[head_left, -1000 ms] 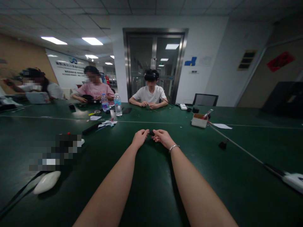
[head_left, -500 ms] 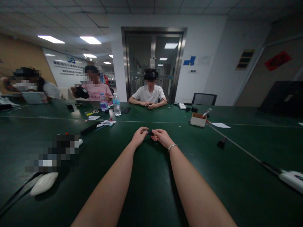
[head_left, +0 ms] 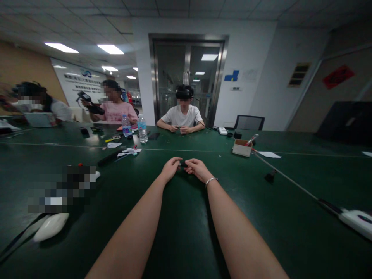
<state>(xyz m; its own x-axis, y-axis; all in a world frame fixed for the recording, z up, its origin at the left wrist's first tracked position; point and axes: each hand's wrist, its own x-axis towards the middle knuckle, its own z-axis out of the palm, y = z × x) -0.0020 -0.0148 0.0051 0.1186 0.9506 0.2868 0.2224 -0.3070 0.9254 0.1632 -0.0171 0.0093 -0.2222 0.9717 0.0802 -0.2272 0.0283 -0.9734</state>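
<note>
Both hands meet over the green table, with one small dark object (head_left: pixel 183 164) between their fingertips. My left hand (head_left: pixel 171 168) pinches its left end, and my right hand (head_left: pixel 196 167) grips the right end between thumb and fingers. The object is black and short; its exact kind is too small to make out. A silver bracelet (head_left: pixel 211 181) circles my right wrist. Fingers hide most of the object's ends.
On the green table (head_left: pixel 186 232), a small cardboard box (head_left: pixel 242 148) stands at right, near a cord running to a white device (head_left: pixel 356 221). A black item (head_left: pixel 270 176) lies closer. Two water bottles (head_left: pixel 142 129) stand left of centre. Several people sit across and at left.
My hands stay almost in place, the dark object still between them. The person in pink has raised a black device at left. The view has shifted slightly.
</note>
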